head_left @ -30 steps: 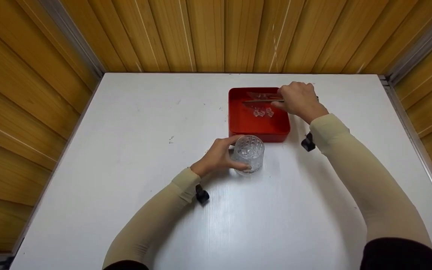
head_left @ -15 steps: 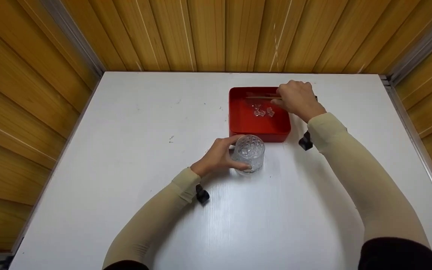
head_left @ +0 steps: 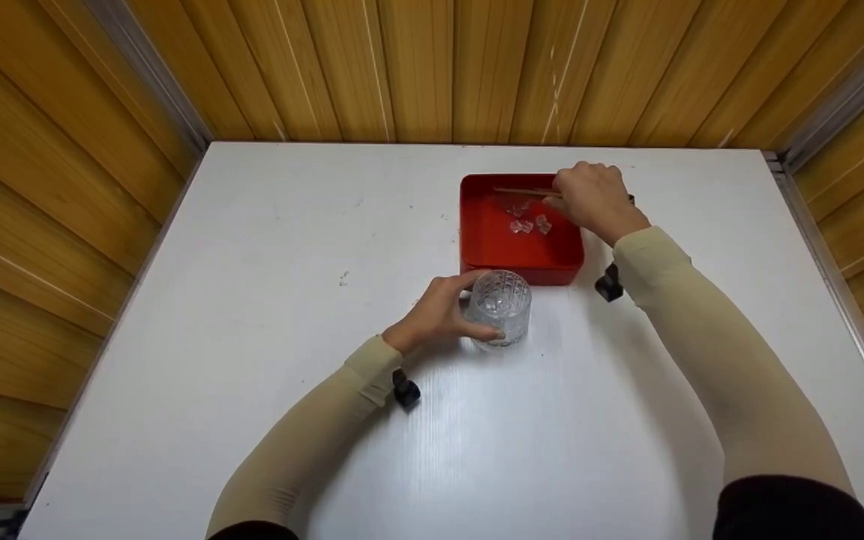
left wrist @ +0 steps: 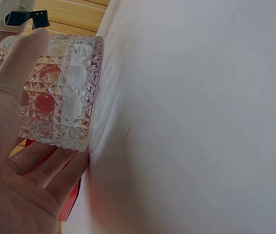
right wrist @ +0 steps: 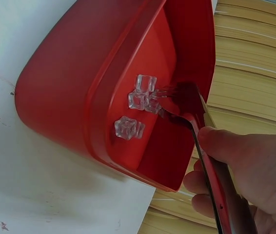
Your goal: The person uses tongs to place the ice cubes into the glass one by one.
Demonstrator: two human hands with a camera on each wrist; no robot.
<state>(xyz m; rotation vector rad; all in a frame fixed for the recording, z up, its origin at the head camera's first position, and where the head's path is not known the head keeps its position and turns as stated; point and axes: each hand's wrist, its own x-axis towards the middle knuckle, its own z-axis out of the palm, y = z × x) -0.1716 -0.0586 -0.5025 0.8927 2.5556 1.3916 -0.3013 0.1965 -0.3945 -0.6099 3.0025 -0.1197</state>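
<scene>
My left hand (head_left: 439,307) grips a clear cut-glass tumbler (head_left: 503,307), thumb on the near side and fingers round the far side. The tumbler (left wrist: 55,92) stands upright on the white table, with something clear inside it. My right hand (head_left: 593,196) holds metal tongs (right wrist: 221,185) over a red square box (head_left: 522,257). In the right wrist view the tongs' tips reach down into the box, right at a cluster of clear ice-like cubes (right wrist: 138,100). Another pair of cubes (right wrist: 126,127) lies apart from them on the box floor. The tongs' arms are spread apart.
The white table (head_left: 289,247) bears a few small dark specks. Wood-patterned walls (head_left: 417,67) rise behind it and at both sides. The red box stands just behind the tumbler, close to its rim.
My right hand has shifted slightly left, and the tongs' visible arm now lies a little farther back in the box. The left hand and tumbler stay in place.
</scene>
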